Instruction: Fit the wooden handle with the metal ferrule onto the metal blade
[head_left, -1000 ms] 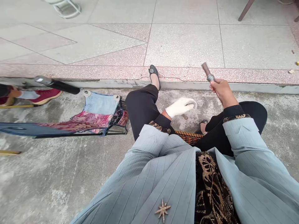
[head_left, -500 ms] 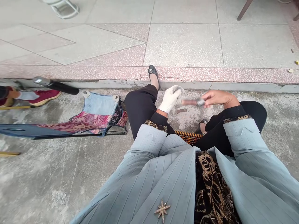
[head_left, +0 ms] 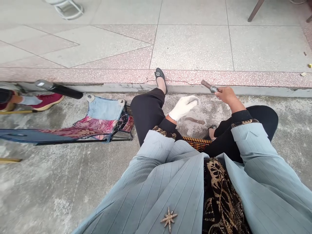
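Note:
I sit low with my knees apart over a concrete floor. My left hand (head_left: 184, 107), in a white glove, hangs between my knees with its fingers curled; whatever it holds is hidden. A small brown piece (head_left: 195, 121) lies on the concrete just below it. My right hand (head_left: 225, 95) is bare and raised over my right knee, closed round a short dark tool with a metal collar (head_left: 209, 86) that points up and to the left.
A folding stool with patterned fabric (head_left: 102, 120) lies to my left. Another person's red shoe (head_left: 46, 100) and a dark handle (head_left: 59, 89) are at the far left. A raised terrazzo step (head_left: 122, 76) runs across ahead; chair legs (head_left: 254, 10) stand top right.
The right hand swung the tool down toward the gloved hand half a second ago and has now lifted it back up and to the right. The gloved hand dropped slightly.

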The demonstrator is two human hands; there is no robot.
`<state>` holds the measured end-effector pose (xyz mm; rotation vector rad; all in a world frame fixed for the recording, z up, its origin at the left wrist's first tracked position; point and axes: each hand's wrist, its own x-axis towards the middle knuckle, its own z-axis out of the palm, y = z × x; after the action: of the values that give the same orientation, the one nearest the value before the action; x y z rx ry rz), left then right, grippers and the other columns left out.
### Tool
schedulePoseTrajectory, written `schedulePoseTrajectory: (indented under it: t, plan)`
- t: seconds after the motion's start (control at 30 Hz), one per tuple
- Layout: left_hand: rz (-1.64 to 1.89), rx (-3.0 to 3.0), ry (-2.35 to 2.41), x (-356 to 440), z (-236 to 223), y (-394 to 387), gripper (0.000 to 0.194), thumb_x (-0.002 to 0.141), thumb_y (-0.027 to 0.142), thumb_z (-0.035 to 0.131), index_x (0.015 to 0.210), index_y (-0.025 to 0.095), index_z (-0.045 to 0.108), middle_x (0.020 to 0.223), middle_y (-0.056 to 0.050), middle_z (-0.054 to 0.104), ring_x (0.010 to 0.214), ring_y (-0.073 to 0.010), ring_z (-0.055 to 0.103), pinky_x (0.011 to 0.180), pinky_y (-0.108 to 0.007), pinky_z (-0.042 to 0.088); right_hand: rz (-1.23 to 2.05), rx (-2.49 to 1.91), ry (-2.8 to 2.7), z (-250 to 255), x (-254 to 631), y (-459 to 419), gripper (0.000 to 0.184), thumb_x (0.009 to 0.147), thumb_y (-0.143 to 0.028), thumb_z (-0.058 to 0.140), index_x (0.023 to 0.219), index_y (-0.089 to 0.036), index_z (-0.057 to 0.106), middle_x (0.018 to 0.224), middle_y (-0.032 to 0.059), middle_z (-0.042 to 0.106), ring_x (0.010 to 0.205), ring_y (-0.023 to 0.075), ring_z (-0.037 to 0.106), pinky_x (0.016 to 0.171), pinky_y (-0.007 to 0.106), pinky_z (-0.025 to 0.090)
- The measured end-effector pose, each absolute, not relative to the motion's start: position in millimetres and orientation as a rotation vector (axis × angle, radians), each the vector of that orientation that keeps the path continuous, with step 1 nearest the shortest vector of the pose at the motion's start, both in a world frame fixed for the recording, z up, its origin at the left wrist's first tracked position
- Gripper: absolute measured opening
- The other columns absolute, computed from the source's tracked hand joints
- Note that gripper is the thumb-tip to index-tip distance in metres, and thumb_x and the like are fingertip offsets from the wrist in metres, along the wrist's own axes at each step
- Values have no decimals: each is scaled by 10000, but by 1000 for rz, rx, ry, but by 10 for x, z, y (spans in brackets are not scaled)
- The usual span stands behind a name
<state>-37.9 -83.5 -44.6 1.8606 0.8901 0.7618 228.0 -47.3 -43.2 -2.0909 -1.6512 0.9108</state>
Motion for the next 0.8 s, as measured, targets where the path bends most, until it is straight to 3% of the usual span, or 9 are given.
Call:
schedulePoseTrajectory:
  t: [0.1,0.2,0.4,0.57,0.7,0.8]
  plan:
    - [900,1815,950,-417,-417,-814,272,905,319,472,884,139,676,911,-58,709,841,-158,637,812,-268,486,1096,-2139,-2029,-318,2181,-542,356,732,-498,753,922,-198,784,659,51,684,641,203,613,596,300,434]
    - [943,1799,1105,-434,-365,-811,243,895,272,464,873,141,667,909,-65,713,877,-161,640,859,-275,489,1470,-1825,-2257,-245,2139,-613,303,698,-468,782,888,-232,797,680,27,712,633,180,610,592,280,440]
    - [972,1752,1271,-453,-433,-728,236,892,243,452,886,143,666,864,-51,695,797,-139,604,754,-247,484,1693,-1462,-2282,-145,2267,-714,346,643,-495,815,847,-217,779,763,8,733,701,159,625,647,255,477]
    - [790,1682,1113,-372,-600,-727,265,909,293,441,935,138,654,846,-34,669,661,-107,545,615,-217,440,1405,-1204,-1454,-123,2301,-677,479,700,-634,742,864,-190,670,734,27,655,598,119,552,508,235,443]
    - [582,1905,861,-301,-593,-808,297,907,340,467,943,139,682,873,-29,672,762,-136,581,719,-241,449,1130,-1321,-1018,-264,2303,-550,444,741,-619,721,771,-207,555,682,5,578,547,103,510,489,224,437]
    - [501,1985,764,-296,-500,-855,321,913,352,450,933,145,694,860,-17,672,742,-139,579,726,-248,437,1070,-1574,-1017,-394,2329,-483,426,776,-598,696,782,-188,580,645,16,563,524,111,505,489,239,425]
